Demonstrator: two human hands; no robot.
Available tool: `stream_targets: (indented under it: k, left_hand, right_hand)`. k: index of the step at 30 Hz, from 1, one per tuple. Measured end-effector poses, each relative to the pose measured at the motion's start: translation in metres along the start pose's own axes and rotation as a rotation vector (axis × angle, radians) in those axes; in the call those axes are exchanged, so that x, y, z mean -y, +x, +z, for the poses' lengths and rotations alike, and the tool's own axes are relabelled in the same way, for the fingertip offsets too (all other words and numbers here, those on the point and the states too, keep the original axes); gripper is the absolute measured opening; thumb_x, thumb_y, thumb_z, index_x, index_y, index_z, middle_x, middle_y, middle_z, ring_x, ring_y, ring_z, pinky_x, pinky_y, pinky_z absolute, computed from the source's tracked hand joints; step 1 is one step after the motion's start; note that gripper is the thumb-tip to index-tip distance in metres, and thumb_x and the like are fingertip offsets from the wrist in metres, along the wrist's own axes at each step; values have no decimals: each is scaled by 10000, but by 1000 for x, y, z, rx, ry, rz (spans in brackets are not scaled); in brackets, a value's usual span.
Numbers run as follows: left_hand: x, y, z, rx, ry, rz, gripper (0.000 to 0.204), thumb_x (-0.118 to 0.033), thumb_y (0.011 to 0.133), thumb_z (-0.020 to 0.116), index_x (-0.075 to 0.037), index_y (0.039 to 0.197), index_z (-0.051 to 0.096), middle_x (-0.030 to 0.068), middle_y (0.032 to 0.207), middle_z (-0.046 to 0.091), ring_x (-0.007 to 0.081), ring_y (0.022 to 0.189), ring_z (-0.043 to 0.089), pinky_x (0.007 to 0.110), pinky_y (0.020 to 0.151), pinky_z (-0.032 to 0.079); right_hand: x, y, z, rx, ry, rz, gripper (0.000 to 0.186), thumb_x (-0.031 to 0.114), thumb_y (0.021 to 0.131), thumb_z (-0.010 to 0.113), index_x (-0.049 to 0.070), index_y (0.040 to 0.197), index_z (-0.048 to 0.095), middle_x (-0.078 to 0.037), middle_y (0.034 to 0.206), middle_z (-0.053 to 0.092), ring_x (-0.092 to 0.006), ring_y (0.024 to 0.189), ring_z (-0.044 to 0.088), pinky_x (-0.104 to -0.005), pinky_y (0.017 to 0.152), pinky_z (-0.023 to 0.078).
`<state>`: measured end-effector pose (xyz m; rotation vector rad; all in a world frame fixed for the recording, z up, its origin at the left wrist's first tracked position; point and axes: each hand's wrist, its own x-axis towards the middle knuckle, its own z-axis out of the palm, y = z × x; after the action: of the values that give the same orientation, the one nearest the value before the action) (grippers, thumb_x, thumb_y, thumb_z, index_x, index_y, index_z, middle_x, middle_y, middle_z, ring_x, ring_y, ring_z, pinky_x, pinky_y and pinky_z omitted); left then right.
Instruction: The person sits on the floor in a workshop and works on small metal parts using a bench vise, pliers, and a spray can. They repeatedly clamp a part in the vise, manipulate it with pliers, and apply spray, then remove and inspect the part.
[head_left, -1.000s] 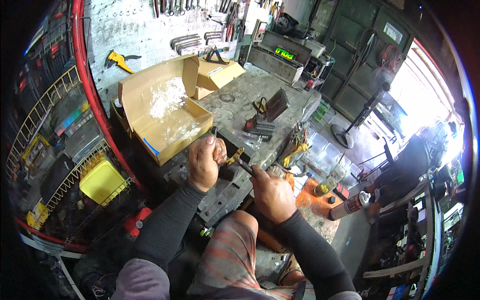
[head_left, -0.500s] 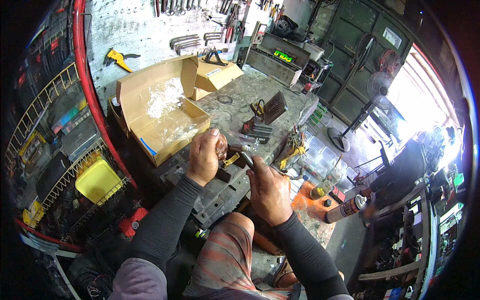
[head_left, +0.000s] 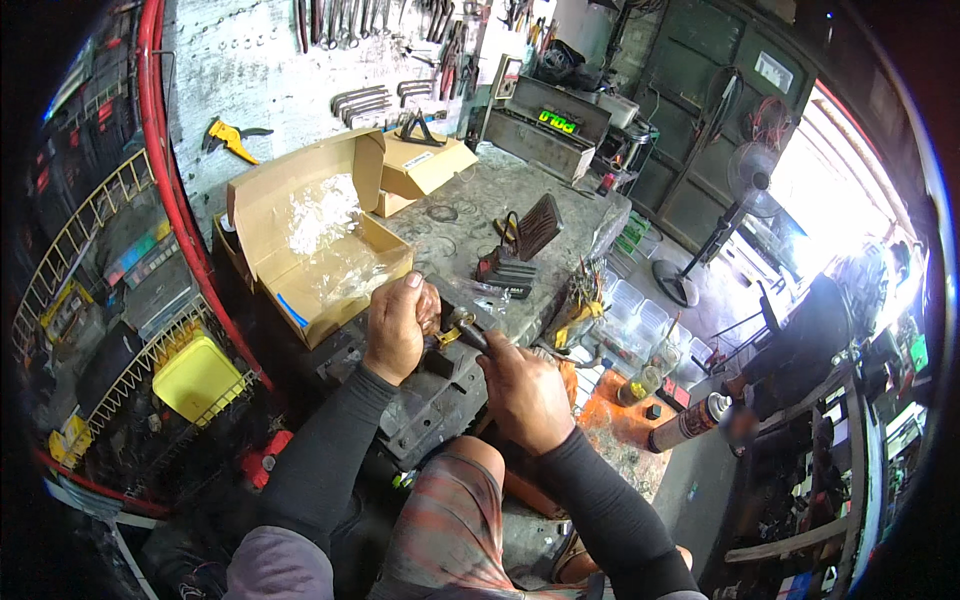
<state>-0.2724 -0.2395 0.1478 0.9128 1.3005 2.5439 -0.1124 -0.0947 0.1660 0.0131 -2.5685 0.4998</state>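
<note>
My left hand [head_left: 398, 328] is closed in a fist above the edge of the workbench, thumb on top. What lies inside the fist is mostly hidden. Beside it a small brass-coloured piece [head_left: 447, 339] shows, close to the end of a dark round rod [head_left: 473, 336]. My right hand [head_left: 528, 398] wraps around that rod from the right, its fingers pointing toward the left fist. Below both hands sits a heavy dark metal block [head_left: 425, 412] with holes, perhaps part of a vise.
An open cardboard box [head_left: 335, 235] with clear plastic stands behind my left hand. A black finned part [head_left: 535, 228] lies on the metal bench [head_left: 440, 190]. To the right are an orange surface [head_left: 608, 415], a jar [head_left: 640, 385] and a spray can [head_left: 690, 422]. Another person sits farther right.
My right hand and the rod have shifted slightly left and down, closer to the left fist. The rod's end now meets the brass-coloured piece in view. The whole view has tilted slightly.
</note>
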Motion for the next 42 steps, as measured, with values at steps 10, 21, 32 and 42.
stream_targets:
  k: [10, 21, 32, 42]
  left_hand:
    - [1, 0, 0, 3, -24, -4, 537, -401, 1132, 494, -108, 694, 388, 17, 634, 374, 130, 566, 352, 321, 550, 324]
    - [6, -1, -7, 27, -42, 16, 511, -383, 1144, 505, -105, 726, 410, 11, 666, 416, 109, 582, 358, 303, 550, 315]
    - [3, -4, -2, -10, -66, 17, 541, -420, 1128, 515, -117, 695, 397, 20, 619, 364, 129, 536, 319, 330, 528, 310]
    - [2, -29, 39, -258, -671, -255, 456, -397, 1092, 568, -197, 719, 398, -37, 638, 350, 110, 533, 266, 317, 558, 286]
  right_hand:
    - [8, -3, 0, -82, 32, 13, 283, 227, 1048, 692, 69, 1276, 634, -215, 875, 737, -443, 762, 732, -540, 657, 583]
    - [-3, 7, 0, -2, -22, 24, 297, 228, 1036, 711, 43, 1258, 643, -227, 872, 727, -449, 759, 729, -532, 656, 584]
    - [-24, -12, 14, -22, 44, 38, 275, 195, 1039, 705, 20, 1242, 642, -261, 869, 710, -466, 796, 722, -546, 674, 569]
    - [-66, -146, -20, -95, 902, 640, 198, 169, 1102, 683, 8, 1181, 600, -72, 879, 706, -151, 736, 696, -349, 677, 570]
